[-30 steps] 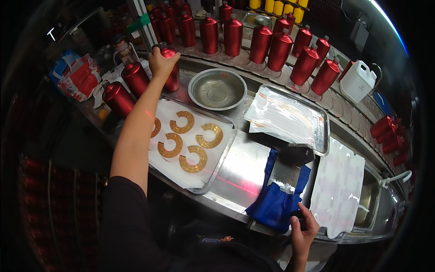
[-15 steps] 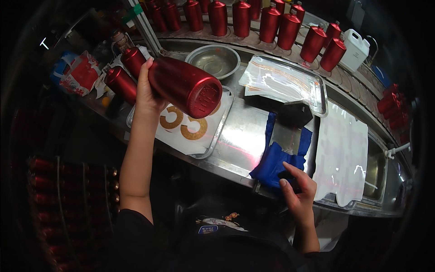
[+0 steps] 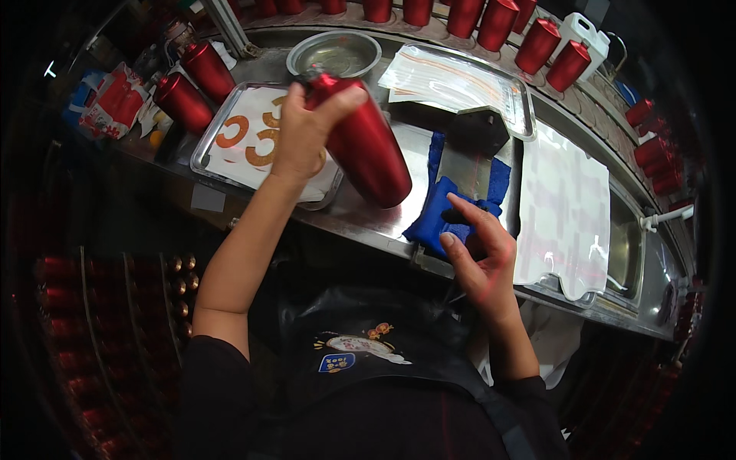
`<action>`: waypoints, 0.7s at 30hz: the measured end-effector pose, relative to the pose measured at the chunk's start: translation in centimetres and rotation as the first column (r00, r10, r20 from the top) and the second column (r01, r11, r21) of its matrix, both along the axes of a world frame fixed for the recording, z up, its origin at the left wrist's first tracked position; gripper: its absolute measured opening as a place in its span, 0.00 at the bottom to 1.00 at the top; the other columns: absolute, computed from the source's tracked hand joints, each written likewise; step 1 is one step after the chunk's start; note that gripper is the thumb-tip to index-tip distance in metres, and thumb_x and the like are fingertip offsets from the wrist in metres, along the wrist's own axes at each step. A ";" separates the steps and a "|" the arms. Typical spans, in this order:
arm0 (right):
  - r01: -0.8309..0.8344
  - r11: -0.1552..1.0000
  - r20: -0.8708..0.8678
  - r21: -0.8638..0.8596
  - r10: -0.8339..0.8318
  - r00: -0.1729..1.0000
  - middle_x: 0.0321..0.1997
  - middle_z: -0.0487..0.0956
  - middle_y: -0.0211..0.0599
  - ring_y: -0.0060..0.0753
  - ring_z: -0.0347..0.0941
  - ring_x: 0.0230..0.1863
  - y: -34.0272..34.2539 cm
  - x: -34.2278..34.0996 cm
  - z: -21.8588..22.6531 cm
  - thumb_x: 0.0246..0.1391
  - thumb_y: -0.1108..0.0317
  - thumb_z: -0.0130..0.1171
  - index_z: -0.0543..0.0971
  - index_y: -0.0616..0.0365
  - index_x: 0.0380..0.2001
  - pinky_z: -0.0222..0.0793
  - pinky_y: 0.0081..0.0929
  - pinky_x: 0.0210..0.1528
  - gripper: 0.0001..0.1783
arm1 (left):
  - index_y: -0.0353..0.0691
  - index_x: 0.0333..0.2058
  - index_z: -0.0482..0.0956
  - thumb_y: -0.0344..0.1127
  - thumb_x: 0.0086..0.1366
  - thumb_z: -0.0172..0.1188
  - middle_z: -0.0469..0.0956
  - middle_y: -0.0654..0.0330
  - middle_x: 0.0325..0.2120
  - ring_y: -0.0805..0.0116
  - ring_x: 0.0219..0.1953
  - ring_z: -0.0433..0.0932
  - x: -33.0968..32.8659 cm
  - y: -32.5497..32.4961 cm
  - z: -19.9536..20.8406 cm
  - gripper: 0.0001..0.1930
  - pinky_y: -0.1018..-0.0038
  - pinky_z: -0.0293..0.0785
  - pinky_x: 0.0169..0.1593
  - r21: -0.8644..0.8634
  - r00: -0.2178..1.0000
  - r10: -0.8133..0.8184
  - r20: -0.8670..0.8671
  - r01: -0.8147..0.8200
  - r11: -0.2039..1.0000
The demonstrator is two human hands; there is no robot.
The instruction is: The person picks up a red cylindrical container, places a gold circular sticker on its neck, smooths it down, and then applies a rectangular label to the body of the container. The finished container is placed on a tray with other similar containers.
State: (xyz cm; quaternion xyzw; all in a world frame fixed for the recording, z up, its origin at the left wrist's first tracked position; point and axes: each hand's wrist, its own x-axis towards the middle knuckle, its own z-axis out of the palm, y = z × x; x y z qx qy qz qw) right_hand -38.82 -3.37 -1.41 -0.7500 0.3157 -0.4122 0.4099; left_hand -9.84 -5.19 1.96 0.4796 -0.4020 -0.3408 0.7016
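My left hand grips a shiny red bottle near its neck end. The bottle tilts, with its base pointing down and to the right over the steel counter. Over a blue cloth on a metal holder, my right hand hovers with thumb and forefinger apart, holding nothing. A black angled block stands at the holder's far end. Left of the bottle, a metal tray carries a white sheet with gold C-shaped pieces, partly hidden by my left hand and forearm.
Two red bottles lean at the left, nearer one. Behind are a metal basin and a tray of glossy sheets. A white sheet lies beside a sink. Red bottles line the far conveyor, near a white jug.
My left hand has brought the bottle right and turned it from nearly level to base-down. My right hand stays open by the blue cloth. The whole view has shifted slightly.
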 end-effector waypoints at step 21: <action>0.079 0.980 -0.170 0.182 -0.048 0.984 0.52 0.79 0.35 0.18 0.74 0.36 -3.3 4.0 -1.0 0.42 0.72 0.74 0.71 0.59 0.64 0.68 0.17 0.32 0.42 | 0.34 0.46 0.69 0.29 0.61 0.69 0.78 0.51 0.46 0.69 0.49 0.79 10.6 0.2 -4.7 0.20 0.71 0.82 0.43 0.345 0.841 0.065 0.538 -0.290 0.893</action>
